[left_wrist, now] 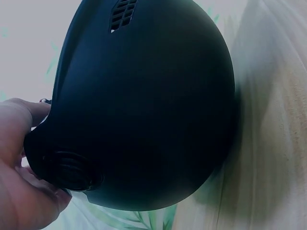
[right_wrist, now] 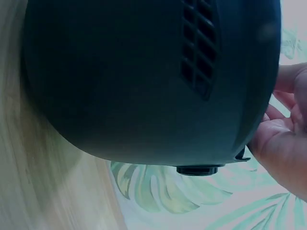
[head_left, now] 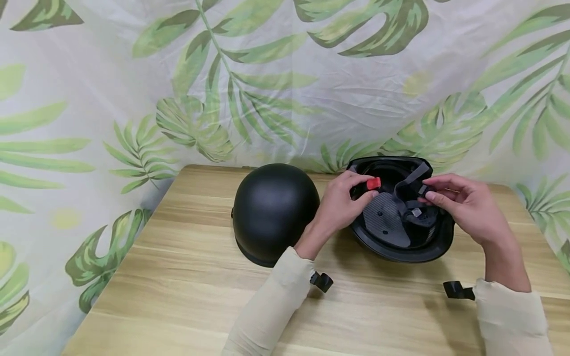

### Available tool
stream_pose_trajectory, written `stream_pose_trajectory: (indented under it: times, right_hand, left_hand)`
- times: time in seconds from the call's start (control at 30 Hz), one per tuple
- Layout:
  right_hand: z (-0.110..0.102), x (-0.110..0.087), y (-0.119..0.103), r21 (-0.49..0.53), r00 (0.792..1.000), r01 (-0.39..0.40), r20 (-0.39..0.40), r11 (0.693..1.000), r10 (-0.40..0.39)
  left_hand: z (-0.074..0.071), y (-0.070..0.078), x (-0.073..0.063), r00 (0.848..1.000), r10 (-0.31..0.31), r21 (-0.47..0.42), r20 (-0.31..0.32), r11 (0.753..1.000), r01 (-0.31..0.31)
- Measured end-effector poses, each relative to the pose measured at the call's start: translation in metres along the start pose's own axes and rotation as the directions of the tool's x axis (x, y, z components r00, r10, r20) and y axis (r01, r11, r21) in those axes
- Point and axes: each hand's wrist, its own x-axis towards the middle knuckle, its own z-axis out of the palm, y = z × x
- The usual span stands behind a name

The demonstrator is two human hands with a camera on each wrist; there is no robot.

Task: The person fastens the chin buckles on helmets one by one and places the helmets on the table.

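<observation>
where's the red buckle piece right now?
In the head view the red buckle piece is pinched in the left hand over the near-left rim of the upturned helmet, right of the dome-up helmet.

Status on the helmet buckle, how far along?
Done: upturned black helmet sits open on the wooden table. In hand: left hand pinches the red buckle clip, right hand holds the grey strap end. Left: halves apart, not joined.

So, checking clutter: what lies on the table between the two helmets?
In the head view only the left hand and wrist cross between the dome-up helmet and the upturned helmet; the table below looks bare.
</observation>
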Motion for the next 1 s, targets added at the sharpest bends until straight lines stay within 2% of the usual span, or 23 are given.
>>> stream_pose_trajectory:
  times: [0.13, 0.3, 0.37, 0.47, 0.57, 0.7, 0.9, 1.0]
  right_hand:
    - [-0.001, -0.001, -0.002, -0.018, 1.000, 0.018, 0.009, 1.000, -0.018]
    - [-0.002, -0.001, -0.008, -0.150, 0.998, 0.065, -0.014, 0.987, -0.068]
    - [0.000, -0.001, -0.010, -0.198, 0.996, 0.076, -0.035, 0.977, -0.085]
    - [0.002, -0.001, -0.010, -0.210, 0.996, 0.075, -0.038, 0.975, -0.085]
    - [0.006, 0.000, -0.008, -0.173, 0.999, 0.043, -0.011, 0.984, -0.046]
    - [0.009, 0.001, -0.006, -0.177, 1.000, -0.015, 0.004, 0.984, 0.016]
    - [0.011, 0.002, -0.005, -0.281, 0.996, -0.071, -0.070, 0.957, 0.054]
    - [0.012, 0.002, -0.004, -0.328, 0.996, -0.072, -0.073, 0.942, 0.050]
  left_hand:
    - [-0.001, 0.000, 0.003, 0.999, 0.003, 0.001, 0.035, 1.000, -0.003]
    - [-0.006, -0.004, 0.006, 0.997, 0.012, -0.005, 0.072, 1.000, -0.012]
    - [-0.008, -0.006, 0.007, 0.997, 0.020, -0.009, 0.075, 1.000, -0.020]
    - [-0.010, -0.010, 0.007, 0.998, 0.031, -0.011, 0.059, 0.999, -0.031]
    - [-0.011, -0.011, 0.006, 0.999, 0.042, -0.018, 0.026, 0.999, -0.042]
    - [-0.011, -0.011, 0.006, 0.998, 0.064, -0.019, -0.007, 0.998, -0.064]
    - [-0.011, -0.011, 0.006, 0.996, 0.089, 0.018, -0.010, 0.996, -0.089]
    - [-0.011, -0.010, 0.007, 0.995, 0.097, 0.030, -0.005, 0.995, -0.097]
